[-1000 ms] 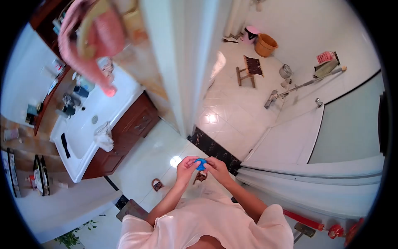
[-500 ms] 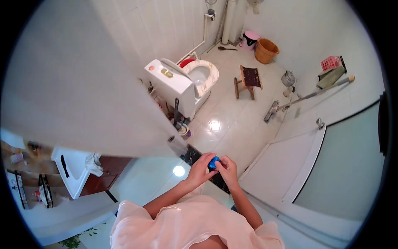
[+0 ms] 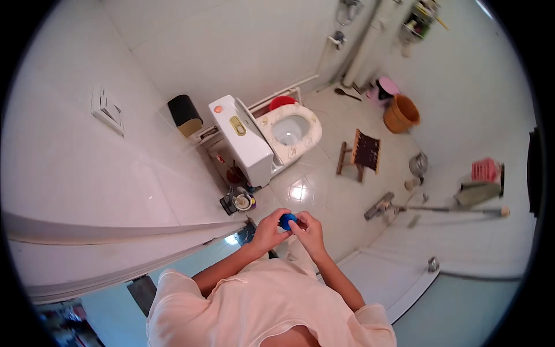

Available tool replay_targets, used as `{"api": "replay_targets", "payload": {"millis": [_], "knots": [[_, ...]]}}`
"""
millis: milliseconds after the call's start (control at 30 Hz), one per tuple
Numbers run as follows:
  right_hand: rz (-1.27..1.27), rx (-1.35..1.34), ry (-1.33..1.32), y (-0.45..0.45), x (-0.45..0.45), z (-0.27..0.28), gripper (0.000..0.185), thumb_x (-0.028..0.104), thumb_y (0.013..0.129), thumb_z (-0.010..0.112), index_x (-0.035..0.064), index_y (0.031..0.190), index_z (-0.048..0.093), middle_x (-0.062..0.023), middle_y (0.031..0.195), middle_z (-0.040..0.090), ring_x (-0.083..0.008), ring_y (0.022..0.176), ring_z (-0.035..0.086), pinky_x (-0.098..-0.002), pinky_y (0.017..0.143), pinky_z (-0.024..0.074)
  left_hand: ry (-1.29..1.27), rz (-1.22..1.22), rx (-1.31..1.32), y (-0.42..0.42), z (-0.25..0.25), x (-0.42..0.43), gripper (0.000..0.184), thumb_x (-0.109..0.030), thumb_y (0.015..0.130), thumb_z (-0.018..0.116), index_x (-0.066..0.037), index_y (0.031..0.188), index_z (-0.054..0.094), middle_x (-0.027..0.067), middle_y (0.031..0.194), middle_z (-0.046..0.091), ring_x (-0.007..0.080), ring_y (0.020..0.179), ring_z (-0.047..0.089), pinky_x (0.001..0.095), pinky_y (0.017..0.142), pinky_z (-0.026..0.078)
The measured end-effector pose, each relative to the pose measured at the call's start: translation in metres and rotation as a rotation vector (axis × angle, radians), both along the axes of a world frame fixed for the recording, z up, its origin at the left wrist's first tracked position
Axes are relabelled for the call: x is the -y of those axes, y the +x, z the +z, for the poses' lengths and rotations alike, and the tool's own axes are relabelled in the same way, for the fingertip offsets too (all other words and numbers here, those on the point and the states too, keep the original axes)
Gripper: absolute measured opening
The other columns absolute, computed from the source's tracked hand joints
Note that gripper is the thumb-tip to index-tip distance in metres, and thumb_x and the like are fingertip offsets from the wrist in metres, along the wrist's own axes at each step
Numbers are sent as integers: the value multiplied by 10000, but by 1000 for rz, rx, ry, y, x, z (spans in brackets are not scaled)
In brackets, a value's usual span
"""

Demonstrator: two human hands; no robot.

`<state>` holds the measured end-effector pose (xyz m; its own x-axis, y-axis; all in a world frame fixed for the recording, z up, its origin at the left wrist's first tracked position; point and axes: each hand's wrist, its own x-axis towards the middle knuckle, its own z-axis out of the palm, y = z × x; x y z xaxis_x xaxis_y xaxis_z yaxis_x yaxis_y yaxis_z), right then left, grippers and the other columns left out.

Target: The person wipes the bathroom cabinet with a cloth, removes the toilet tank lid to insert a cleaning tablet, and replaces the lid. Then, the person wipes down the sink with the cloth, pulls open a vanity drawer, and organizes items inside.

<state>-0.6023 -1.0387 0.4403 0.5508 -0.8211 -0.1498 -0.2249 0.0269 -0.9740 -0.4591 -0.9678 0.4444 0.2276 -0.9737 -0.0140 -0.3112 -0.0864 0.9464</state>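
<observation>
My left hand point(image 3: 268, 230) and my right hand point(image 3: 310, 233) meet in front of my chest, at the bottom centre of the head view. Between their fingertips is a small, rounded blue object point(image 3: 287, 220), partly covered by the fingers; its kind is not clear. Both hands have closed fingers on it, the left from one side and the right from the other. Beyond the hands stands a white toilet point(image 3: 258, 168) with a patterned seat point(image 3: 313, 128), its lid raised against the tank.
A low folding stool point(image 3: 366, 151) stands right of the toilet, near a wooden bucket point(image 3: 400, 114) and a pink bin point(image 3: 386, 88). A long-handled mop point(image 3: 451, 209) leans along the right wall. A brush holder point(image 3: 243, 202) sits beside the toilet's base. Left is a wall switch point(image 3: 108, 111).
My view has moved forward past the doorway, so the sink is out of sight and the left wall shows. Both hands keep hold of the blue object.
</observation>
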Motion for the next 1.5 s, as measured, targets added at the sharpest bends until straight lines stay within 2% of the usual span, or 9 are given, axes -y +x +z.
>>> {"api": "replay_targets", "payload": {"millis": [133, 167, 267, 333, 533, 833, 1000, 1233, 1500], "knots": [[242, -54, -67, 17, 93, -10, 179, 145, 856, 686, 1, 938, 617, -103, 795, 676, -149, 729, 655, -271, 683, 513, 10, 233, -206, 7, -44, 52, 501, -110, 714, 799, -80, 1138, 535, 109, 988, 659, 180, 873, 663, 299, 758, 534], [304, -72, -101, 19, 116, -13, 185, 162, 863, 684, 8, 944, 622, -110, 801, 679, -164, 730, 662, -280, 689, 516, 61, 284, -325, 10, -47, 63, 460, -22, 755, 763, -47, 1149, 528, 108, 1045, 641, 146, 959, 629, 291, 801, 537], [349, -69, -200, 37, 192, -24, 192, 189, 871, 675, 24, 957, 631, -114, 805, 678, -199, 727, 662, -306, 689, 513, -105, 497, -678, 12, -92, 96, 410, 24, 786, 720, -40, 1134, 515, 124, 1081, 642, 167, 970, 634, 308, 822, 536], [409, -95, -390, 68, 235, -21, 183, 182, 861, 680, 26, 945, 633, -116, 819, 674, -224, 733, 659, -318, 672, 506, -69, 609, -809, 13, -74, 109, 325, 1, 854, 650, -41, 1143, 506, 129, 1109, 639, 201, 979, 638, 318, 855, 529], [615, 14, -868, 230, 308, -60, 347, 132, 783, 701, 40, 1099, 590, -155, 1245, 540, -345, 1117, 520, -410, 894, 452, -161, 996, -1099, 27, -91, 120, 265, -85, 917, 596, -23, 1166, 528, 127, 1149, 625, 233, 999, 640, 330, 864, 515], [694, -180, -963, 355, 335, -132, 595, 124, 760, 698, 44, 1310, 485, -164, 1445, 373, -352, 1319, 370, -488, 1037, 338, -229, 1385, -1153, 78, -130, 127, 248, -172, 923, 622, -53, 1128, 548, 95, 1157, 622, 193, 1035, 612, 326, 884, 507], [683, -138, -908, 330, 385, -133, 583, 26, 747, 624, 33, 1314, 489, -172, 1409, 437, -346, 1253, 462, -448, 1011, 378, -241, 1579, -1195, 91, -141, 141, 227, -120, 893, 658, -58, 1092, 569, 47, 1115, 628, 164, 1002, 612, 306, 879, 500], [599, -470, -1103, 257, 535, -167, 627, -28, 776, 546, 34, 1384, 407, -154, 1440, 417, -311, 1274, 453, -434, 1008, 382, -273, 1850, -1075, 91, -143, 170, 281, -67, 894, 634, -14, 1162, 566, 77, 1185, 603, 161, 1052, 589, 283, 893, 478], [670, -1056, -1077, 201, 685, -303, 641, 52, 821, 551, 49, 1430, 350, -147, 1491, 345, -296, 1328, 396, -420, 991, 404, -233, 2120, -765, 75, -162, 225, 404, -63, 909, 587, -37, 1305, 510, 10, 1127, 571, 102, 1015, 526, 253, 910, 416]]}}
